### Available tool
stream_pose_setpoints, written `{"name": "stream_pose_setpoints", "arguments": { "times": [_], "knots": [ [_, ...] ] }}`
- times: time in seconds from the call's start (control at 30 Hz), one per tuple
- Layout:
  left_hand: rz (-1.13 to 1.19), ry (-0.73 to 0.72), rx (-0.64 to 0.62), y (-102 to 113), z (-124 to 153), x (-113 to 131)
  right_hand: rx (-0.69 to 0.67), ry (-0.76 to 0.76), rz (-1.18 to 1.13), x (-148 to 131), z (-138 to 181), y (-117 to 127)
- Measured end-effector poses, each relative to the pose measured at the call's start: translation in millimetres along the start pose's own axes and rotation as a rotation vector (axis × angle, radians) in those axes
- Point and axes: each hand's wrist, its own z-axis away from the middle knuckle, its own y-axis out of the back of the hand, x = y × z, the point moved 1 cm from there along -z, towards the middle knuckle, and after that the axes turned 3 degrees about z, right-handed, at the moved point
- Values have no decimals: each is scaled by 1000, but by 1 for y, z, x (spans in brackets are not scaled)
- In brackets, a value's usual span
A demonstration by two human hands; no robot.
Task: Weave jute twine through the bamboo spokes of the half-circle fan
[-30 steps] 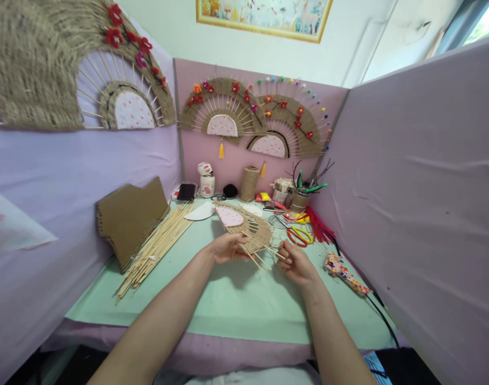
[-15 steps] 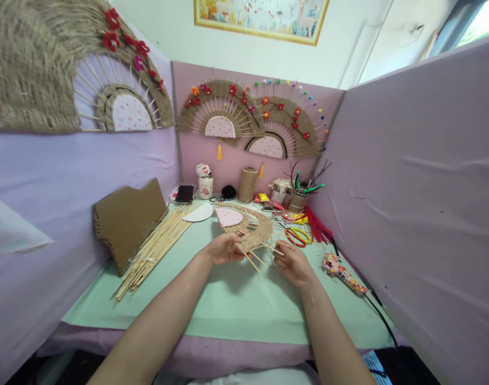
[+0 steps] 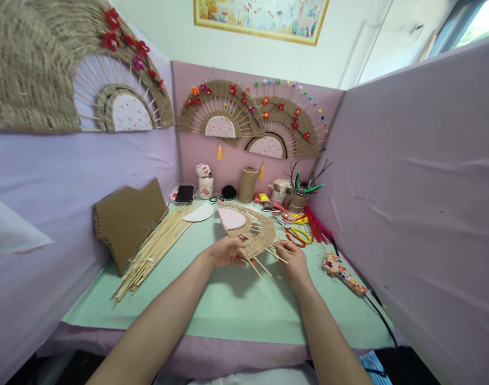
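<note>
Mid-frame, the left hand [image 3: 227, 252] is gripping the woven fan [image 3: 265, 233], ideally steadying it, while the right hand [image 3: 293, 260], its grip unclear, is working beside protruding sticks [image 3: 263, 267].

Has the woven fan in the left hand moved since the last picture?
Yes, slightly: the woven fan has shifted to the right in the picture, closer to the scissors lying on the table.
</note>
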Motion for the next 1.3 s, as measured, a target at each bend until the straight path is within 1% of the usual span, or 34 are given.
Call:
{"name": "stream_pose_setpoints", "arguments": {
  "times": [0.13,0.2,0.3,0.43,0.57,0.67,1.0,1.3],
  "knots": [
    [-7,-3,-15,2,-1,-1,58,4,-36,-1,0,1],
    [-15,-10,0,1,0,0,86,32,-28,0,-1,2],
    [-29,-17,35,0,1,2,141,78,0,4,-4,6],
    [-38,-23,30,-1,3,5,199,133,65,8,-6,9],
    [-33,-19,41,1,2,4,264,216,118,7,-5,11],
    [-25,-13,57,3,2,3,309,235,134,4,-3,12],
    [-41,-10,66,2,2,3,302,223,137,4,-3,12],
    [-36,-20,46,2,1,3,295,218,142,6,-4,13]
  ]
}}
